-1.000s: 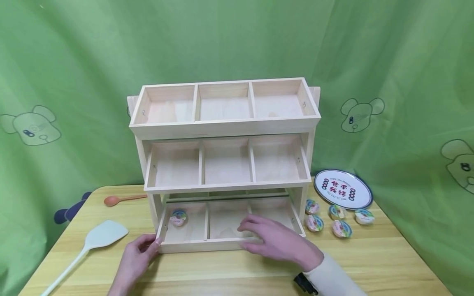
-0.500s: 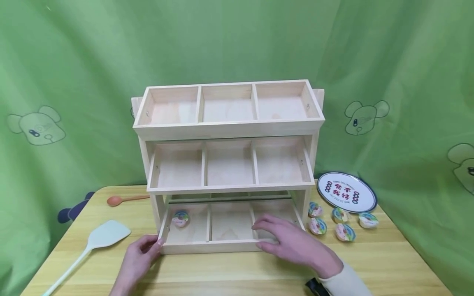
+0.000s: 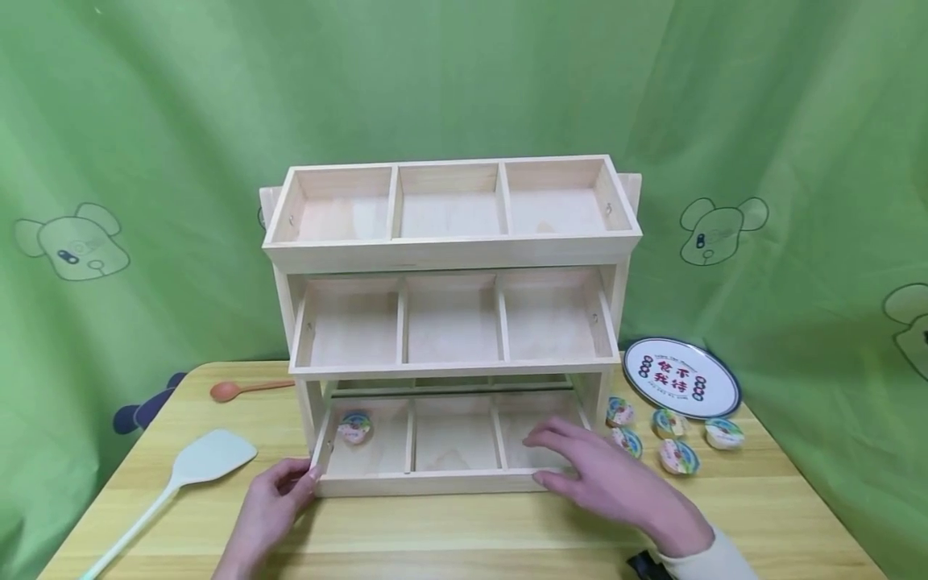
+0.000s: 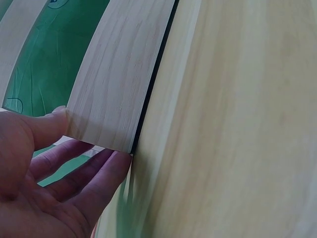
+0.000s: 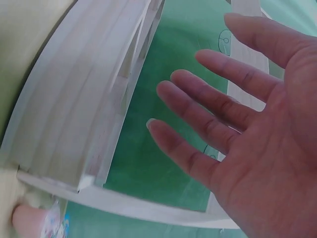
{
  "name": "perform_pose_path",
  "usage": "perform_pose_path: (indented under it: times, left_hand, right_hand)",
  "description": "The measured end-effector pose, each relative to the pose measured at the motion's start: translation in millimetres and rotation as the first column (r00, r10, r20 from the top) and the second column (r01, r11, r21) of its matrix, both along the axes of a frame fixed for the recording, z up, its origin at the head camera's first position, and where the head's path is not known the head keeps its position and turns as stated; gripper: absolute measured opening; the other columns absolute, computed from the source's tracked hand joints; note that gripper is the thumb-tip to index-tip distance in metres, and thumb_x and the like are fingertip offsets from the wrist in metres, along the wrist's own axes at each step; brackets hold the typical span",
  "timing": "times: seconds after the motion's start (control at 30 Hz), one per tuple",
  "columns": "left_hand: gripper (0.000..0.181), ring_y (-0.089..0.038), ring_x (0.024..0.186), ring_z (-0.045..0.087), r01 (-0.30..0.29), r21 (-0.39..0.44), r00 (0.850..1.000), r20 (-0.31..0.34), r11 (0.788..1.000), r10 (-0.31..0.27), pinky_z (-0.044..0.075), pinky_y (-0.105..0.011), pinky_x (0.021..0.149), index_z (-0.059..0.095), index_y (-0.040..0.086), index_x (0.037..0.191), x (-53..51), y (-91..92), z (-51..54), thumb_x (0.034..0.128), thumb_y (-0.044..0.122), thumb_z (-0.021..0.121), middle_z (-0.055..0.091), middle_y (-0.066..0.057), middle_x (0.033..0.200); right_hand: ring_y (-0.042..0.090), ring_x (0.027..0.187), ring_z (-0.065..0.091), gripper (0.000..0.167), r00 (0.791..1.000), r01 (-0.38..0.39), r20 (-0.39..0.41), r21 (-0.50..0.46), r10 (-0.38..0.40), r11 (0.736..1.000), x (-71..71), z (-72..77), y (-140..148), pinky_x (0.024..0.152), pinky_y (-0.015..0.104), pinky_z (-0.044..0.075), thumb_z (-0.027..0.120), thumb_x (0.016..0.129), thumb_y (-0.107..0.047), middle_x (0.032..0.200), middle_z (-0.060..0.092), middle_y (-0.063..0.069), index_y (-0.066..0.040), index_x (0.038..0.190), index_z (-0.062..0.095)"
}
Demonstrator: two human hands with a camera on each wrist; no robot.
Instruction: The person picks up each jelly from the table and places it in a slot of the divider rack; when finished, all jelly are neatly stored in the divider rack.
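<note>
A three-tier wooden rack [image 3: 453, 253] stands on the table, each tray split into three compartments. One small jelly cup [image 3: 354, 428] sits in the left compartment of the bottom tray [image 3: 428, 484]. My left hand [image 3: 270, 503] holds the tray's front left corner, its thumb [image 4: 49, 129] on the front board's upper edge and its fingers at the end. My right hand [image 3: 605, 475] hovers at the bottom right compartment, fingers spread and nothing held. Several more jelly cups [image 3: 678, 457] lie right of the rack, one partly hidden behind that hand.
An oval plate [image 3: 681, 377] with red lettering lies behind the loose cups. Left of the rack are an orange-red spoon [image 3: 226, 391] and a pale spatula [image 3: 210, 458]. A green curtain [image 3: 449, 80] hangs behind the table [image 3: 435, 536].
My right hand has moved right along the bottom tray, from the middle compartment to the right one. The left hand stays at the left corner. The head view has shifted slightly.
</note>
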State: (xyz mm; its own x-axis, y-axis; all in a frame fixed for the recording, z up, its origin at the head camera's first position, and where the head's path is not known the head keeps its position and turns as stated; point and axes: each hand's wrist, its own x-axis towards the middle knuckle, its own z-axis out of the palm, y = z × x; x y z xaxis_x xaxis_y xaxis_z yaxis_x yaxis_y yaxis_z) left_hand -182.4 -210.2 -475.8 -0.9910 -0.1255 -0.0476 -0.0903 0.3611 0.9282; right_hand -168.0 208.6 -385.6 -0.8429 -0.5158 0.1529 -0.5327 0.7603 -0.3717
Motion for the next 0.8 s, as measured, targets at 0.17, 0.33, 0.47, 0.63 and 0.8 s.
perform_pose_path:
  times: [0.17, 0.33, 0.47, 0.63, 0.8]
  left_hand:
    - [0.029, -0.022, 0.093, 0.063, 0.001, -0.010, 1.000, -0.001, 1.000, -0.001, 0.056, -0.020, 0.076, 0.064, -0.008, 0.115, 0.8, -0.3, 0.5, 0.0937, 0.011, 0.068, 0.067, -0.014, 0.103]
    - [0.030, -0.023, 0.095, 0.064, 0.003, -0.003, 1.000, 0.003, 1.000, -0.003, 0.057, -0.021, 0.077, 0.063, -0.009, 0.116, 0.2, -0.7, 1.5, 0.0938, 0.011, 0.068, 0.067, -0.015, 0.105]
    - [0.030, -0.023, 0.094, 0.063, 0.003, 0.008, 1.000, 0.009, 1.000, -0.003, 0.057, -0.021, 0.077, 0.062, -0.010, 0.116, -1.0, -0.6, 2.0, 0.0938, 0.009, 0.067, 0.066, -0.016, 0.105]
    - [0.030, -0.022, 0.093, 0.063, 0.004, -0.008, 1.000, 0.007, 1.000, -0.004, 0.057, -0.020, 0.076, 0.063, -0.009, 0.116, -0.8, -0.9, 1.4, 0.0937, 0.011, 0.068, 0.067, -0.015, 0.105]
    - [0.031, -0.022, 0.094, 0.063, 0.008, 0.009, 1.000, 0.015, 1.000, -0.008, 0.057, -0.021, 0.076, 0.062, -0.010, 0.116, -0.6, -0.2, 0.7, 0.0936, 0.011, 0.068, 0.066, -0.016, 0.106]
  right_hand:
    - [0.024, 0.115, 0.056, 0.040, 1.000, 0.025, -0.002, 0.009, -0.025, 1.000, 5.1, -1.2, 10.7, 0.096, 0.047, 0.051, 0.069, 0.092, -0.032, 0.129, 0.058, 0.001, -0.013, 0.127, 0.063]
    - [0.028, 0.116, 0.056, 0.039, 0.997, 0.073, -0.020, 0.014, -0.072, 0.997, 10.8, -3.9, 20.7, 0.096, 0.050, 0.050, 0.071, 0.091, -0.029, 0.128, 0.059, 0.005, -0.012, 0.125, 0.064]
    - [0.031, 0.116, 0.056, 0.039, 0.992, 0.122, -0.017, -0.002, -0.122, 0.993, 15.5, -4.1, 28.6, 0.096, 0.052, 0.049, 0.072, 0.090, -0.030, 0.129, 0.058, 0.008, -0.012, 0.124, 0.064]
    - [0.035, 0.117, 0.055, 0.041, 0.983, 0.182, 0.004, -0.014, -0.182, 0.983, 20.5, -2.6, 41.7, 0.096, 0.055, 0.049, 0.070, 0.091, -0.037, 0.131, 0.058, 0.011, -0.013, 0.125, 0.064]
    - [0.040, 0.116, 0.055, 0.046, 0.971, 0.235, -0.048, -0.018, -0.236, 0.972, 24.7, -2.5, 61.5, 0.095, 0.062, 0.046, 0.077, 0.086, -0.023, 0.132, 0.057, 0.018, -0.008, 0.127, 0.062]
